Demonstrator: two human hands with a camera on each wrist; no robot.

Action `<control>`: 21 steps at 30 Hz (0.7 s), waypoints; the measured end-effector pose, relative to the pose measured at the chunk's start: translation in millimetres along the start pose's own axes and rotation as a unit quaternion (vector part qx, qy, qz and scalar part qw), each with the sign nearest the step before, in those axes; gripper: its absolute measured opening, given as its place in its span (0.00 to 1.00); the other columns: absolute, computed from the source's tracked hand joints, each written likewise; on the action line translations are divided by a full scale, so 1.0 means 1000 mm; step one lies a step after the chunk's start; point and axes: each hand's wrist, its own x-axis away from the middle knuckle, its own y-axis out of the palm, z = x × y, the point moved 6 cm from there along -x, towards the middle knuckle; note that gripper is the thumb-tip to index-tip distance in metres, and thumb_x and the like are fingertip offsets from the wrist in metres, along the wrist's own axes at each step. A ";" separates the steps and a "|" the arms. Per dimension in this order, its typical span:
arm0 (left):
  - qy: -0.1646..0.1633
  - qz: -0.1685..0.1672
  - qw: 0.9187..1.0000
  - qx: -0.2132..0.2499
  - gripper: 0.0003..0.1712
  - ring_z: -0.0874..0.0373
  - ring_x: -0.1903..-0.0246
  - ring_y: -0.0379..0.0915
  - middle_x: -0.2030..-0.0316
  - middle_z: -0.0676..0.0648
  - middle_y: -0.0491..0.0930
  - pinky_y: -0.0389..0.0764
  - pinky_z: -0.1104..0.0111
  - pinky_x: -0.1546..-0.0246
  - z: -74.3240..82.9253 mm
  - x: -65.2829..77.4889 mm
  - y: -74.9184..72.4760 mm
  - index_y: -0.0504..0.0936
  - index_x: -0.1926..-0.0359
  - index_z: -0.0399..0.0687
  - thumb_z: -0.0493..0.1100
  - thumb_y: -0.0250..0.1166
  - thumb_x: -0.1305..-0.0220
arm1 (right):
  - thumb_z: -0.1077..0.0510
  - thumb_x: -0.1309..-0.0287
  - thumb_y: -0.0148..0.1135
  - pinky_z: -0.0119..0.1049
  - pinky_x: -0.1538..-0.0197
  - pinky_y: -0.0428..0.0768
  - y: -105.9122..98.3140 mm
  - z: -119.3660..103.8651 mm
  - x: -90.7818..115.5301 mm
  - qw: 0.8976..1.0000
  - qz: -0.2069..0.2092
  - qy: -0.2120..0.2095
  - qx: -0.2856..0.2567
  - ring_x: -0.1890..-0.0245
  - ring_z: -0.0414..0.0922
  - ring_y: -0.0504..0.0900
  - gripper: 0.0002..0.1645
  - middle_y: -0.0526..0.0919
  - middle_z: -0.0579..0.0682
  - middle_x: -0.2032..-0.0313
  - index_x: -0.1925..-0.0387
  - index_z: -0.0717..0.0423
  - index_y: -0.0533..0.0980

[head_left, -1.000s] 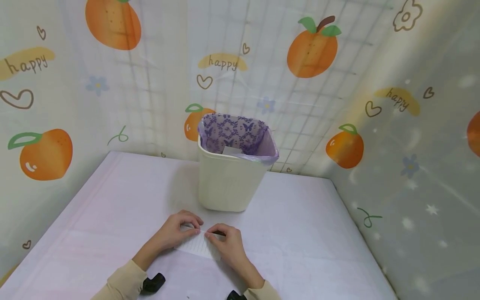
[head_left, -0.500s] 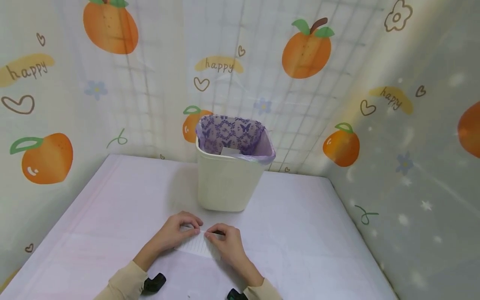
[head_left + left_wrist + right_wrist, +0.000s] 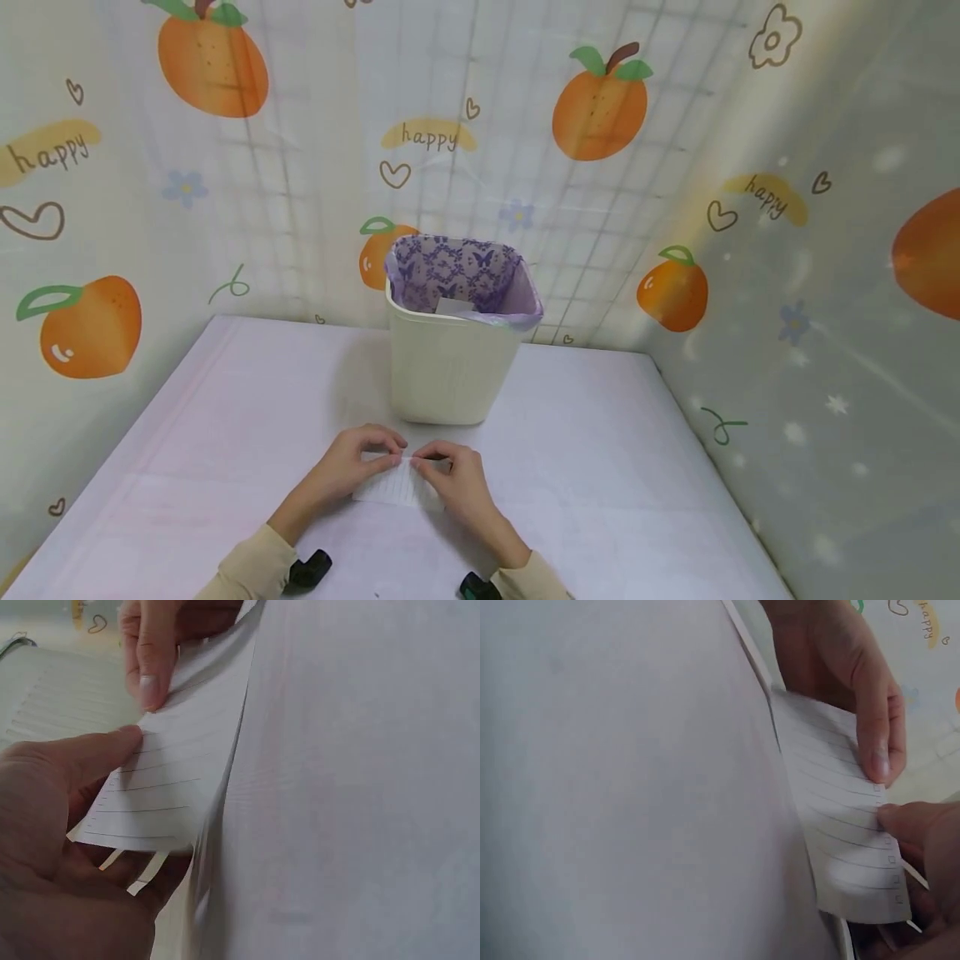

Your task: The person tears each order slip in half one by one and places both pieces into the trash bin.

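Between both hands is a small sheet of lined paper (image 3: 396, 487), low over the table in front of the bin. The left hand (image 3: 354, 460) pinches its far edge between thumb and fingers. Close beside it, the right hand (image 3: 463, 485) pinches the same edge, the two thumbs almost meeting. In the left wrist view the ruled lines of the paper (image 3: 169, 776) show, and its surface bends slightly. A row of small printed boxes runs along the pinched edge of the paper (image 3: 847, 825) in the right wrist view.
A cream waste bin (image 3: 450, 371) stands just beyond the hands. Its purple butterfly-patterned liner (image 3: 450, 267) has a white paper piece (image 3: 454, 307) inside. Curtains (image 3: 330, 192) printed with oranges surround the white-covered table (image 3: 600, 467). Black devices (image 3: 309, 572) sit at the wrists.
The head view has shifted slightly, so the bin and curtains appear a bit lower and further left. Both hands keep their pinch; the paper's near edge has risen a little.
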 end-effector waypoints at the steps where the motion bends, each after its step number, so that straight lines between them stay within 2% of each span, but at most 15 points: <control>1: 0.003 0.000 1.000 0.003 0.03 0.53 0.47 0.83 0.52 0.49 0.89 0.83 0.55 0.42 0.002 -0.001 0.001 0.89 0.63 0.55 0.40 0.73 0.32 | 0.54 0.36 0.75 0.41 0.50 0.84 -0.001 0.000 0.000 1.000 0.000 0.003 -0.004 0.59 0.37 0.87 0.04 0.91 0.39 0.66 0.63 0.50 0.89; 3: 0.010 0.000 1.000 0.007 0.03 0.52 0.48 0.84 0.52 0.47 0.89 0.84 0.55 0.43 0.005 -0.002 0.002 0.89 0.64 0.54 0.40 0.73 0.32 | 0.54 0.35 0.74 0.41 0.52 0.85 -0.004 -0.001 -0.001 1.000 0.002 0.004 -0.009 0.60 0.38 0.87 0.05 0.91 0.39 0.66 0.64 0.51 0.88; 7: 0.024 0.005 1.000 0.005 0.02 0.54 0.50 0.84 0.53 0.47 0.89 0.84 0.59 0.44 0.009 -0.004 0.004 0.89 0.64 0.53 0.41 0.73 0.32 | 0.54 0.36 0.75 0.34 0.56 0.83 -0.009 -0.003 -0.001 1.000 0.002 0.000 -0.007 0.63 0.35 0.85 0.05 0.90 0.40 0.68 0.65 0.51 0.88; 12: 0.041 0.016 0.999 -0.003 0.03 0.55 0.52 0.86 0.56 0.48 0.90 0.85 0.57 0.46 0.012 -0.007 0.005 0.89 0.64 0.53 0.40 0.73 0.32 | 0.53 0.35 0.75 0.30 0.58 0.83 -0.014 -0.007 -0.003 1.000 -0.006 -0.008 -0.007 0.65 0.35 0.85 0.05 0.90 0.40 0.68 0.65 0.50 0.89; 16: 0.040 0.011 0.999 -0.001 0.04 0.56 0.55 0.86 0.57 0.50 0.91 0.86 0.54 0.48 0.016 -0.011 0.006 0.89 0.65 0.53 0.39 0.73 0.32 | 0.54 0.35 0.75 0.31 0.57 0.84 -0.020 -0.011 -0.005 1.000 -0.014 -0.012 -0.010 0.65 0.36 0.85 0.04 0.91 0.41 0.68 0.64 0.50 0.89; 21: 0.041 0.014 0.999 -0.013 0.03 0.59 0.56 0.85 0.59 0.52 0.91 0.85 0.58 0.49 0.028 -0.022 0.003 0.89 0.64 0.52 0.42 0.73 0.31 | 0.56 0.34 0.74 0.35 0.58 0.86 -0.031 -0.019 -0.012 0.999 -0.021 -0.030 -0.002 0.64 0.37 0.87 0.03 0.91 0.41 0.66 0.63 0.50 0.89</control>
